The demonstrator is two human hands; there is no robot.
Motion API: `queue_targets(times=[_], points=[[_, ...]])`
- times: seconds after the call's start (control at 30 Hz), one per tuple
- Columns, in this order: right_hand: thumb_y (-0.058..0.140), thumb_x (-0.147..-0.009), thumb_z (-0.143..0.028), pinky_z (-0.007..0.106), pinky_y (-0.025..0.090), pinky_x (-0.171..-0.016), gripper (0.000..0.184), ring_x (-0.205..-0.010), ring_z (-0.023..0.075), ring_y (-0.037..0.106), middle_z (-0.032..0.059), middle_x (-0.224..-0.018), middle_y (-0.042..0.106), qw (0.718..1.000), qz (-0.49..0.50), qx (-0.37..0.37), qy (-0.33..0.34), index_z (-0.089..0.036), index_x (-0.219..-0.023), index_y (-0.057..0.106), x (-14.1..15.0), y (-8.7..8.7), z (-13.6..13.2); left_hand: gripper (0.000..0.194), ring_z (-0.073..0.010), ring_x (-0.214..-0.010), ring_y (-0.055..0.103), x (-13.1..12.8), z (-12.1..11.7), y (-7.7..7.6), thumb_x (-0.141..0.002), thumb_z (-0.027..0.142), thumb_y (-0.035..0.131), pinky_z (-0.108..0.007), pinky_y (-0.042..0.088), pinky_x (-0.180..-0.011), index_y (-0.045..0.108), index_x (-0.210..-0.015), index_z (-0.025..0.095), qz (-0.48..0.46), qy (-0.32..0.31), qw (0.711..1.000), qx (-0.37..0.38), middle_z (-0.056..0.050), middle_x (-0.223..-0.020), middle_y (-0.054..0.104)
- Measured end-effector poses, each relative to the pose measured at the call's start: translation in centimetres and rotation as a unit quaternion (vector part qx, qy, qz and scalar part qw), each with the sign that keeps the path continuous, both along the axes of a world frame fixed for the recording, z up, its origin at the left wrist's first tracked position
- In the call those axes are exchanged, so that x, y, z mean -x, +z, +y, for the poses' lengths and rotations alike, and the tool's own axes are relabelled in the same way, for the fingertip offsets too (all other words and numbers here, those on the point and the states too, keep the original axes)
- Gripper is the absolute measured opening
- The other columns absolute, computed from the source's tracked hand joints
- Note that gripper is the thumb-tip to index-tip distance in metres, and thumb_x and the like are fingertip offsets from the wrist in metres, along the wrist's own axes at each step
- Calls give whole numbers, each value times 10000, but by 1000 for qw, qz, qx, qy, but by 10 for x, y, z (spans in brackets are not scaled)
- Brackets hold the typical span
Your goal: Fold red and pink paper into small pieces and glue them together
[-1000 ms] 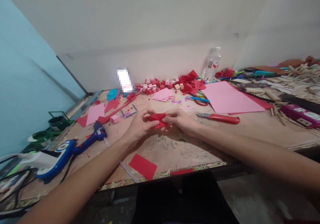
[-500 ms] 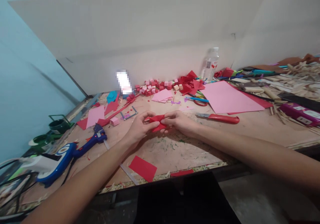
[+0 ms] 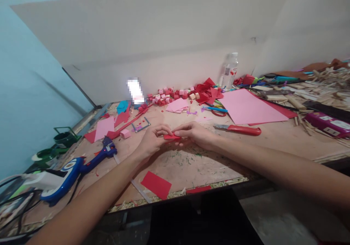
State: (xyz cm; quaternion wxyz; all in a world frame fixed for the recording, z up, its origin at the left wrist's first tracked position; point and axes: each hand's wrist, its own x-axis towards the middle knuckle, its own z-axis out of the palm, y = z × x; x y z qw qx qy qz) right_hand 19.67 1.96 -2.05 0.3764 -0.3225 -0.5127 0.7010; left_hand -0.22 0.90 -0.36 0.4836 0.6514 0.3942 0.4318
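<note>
Between my hands, above the middle of the table, is a small folded piece of red paper. My left hand pinches its left side, and my right hand grips its right side with thumb and fingers. My fingers cover parts of the paper. Nearer me, a red paper rectangle lies flat by the front edge. To the right of my right hand rests a knife with a red handle. A pink paper cube sits left of my left hand.
A blue glue gun and a blue-and-white power strip with cables lie at left. Small paper cubes and red scraps line the back. Large pink paper, a plastic bottle and wood strips occupy the right.
The red paper showed a broad face with creases before; now it looks flatter and narrower, folded over. My fingers have come closer together along its top. Other things stay in place.
</note>
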Motion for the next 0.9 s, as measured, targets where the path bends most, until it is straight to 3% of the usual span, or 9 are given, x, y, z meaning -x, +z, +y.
queue_targets(times=[0.1,0.2,0.37,0.53,0.77,0.9], points=[[818,-785,-237,288,593,-699,219,-712,178,728,107,-843,782,1000,3,-6,-22,-114,-964,792,0,-1,0,403,-216,-803,713,1,-1,2,-590,289,917,-300,576,-666,658,-887,204,20,-13,999,39,-33,-880,713],[804,-790,-224,265,574,-669,179,-674,153,700,81,-795,774,998,8,-17,-54,-124,-937,792,-2,0,1,479,-160,-680,676,2,-2,2,-637,338,903,-254,541,-591,615,-1002,224,11,12,997,70,10,-816,691],[815,-776,-229,248,556,-641,155,-671,149,696,71,-763,770,998,-8,-27,-60,-125,-887,784,-3,2,2,369,-118,-517,579,2,-1,-2,-788,465,808,-241,488,-480,662,-957,171,18,-15,995,97,9,-709,638],[821,-784,-274,252,549,-628,176,-662,154,698,61,-726,766,997,-34,-49,-52,-138,-883,770,-2,0,3,392,-131,-527,611,3,2,-6,-754,439,849,-256,515,-500,659,-972,174,-3,-27,992,121,-3,-716,686],[819,-802,-321,281,571,-674,198,-681,172,722,69,-742,767,997,-45,-58,-36,-147,-874,758,-1,-2,0,360,-102,-517,582,-1,2,-4,-727,405,851,-223,455,-511,658,-902,157,6,-23,995,93,-55,-758,756],[824,-785,-312,278,571,-654,195,-659,171,723,66,-714,762,996,-44,-57,-51,-144,-846,747,-1,-2,0,335,-106,-503,580,-1,1,-4,-770,442,831,-220,456,-475,673,-878,167,-4,-16,995,103,-17,-702,703]])
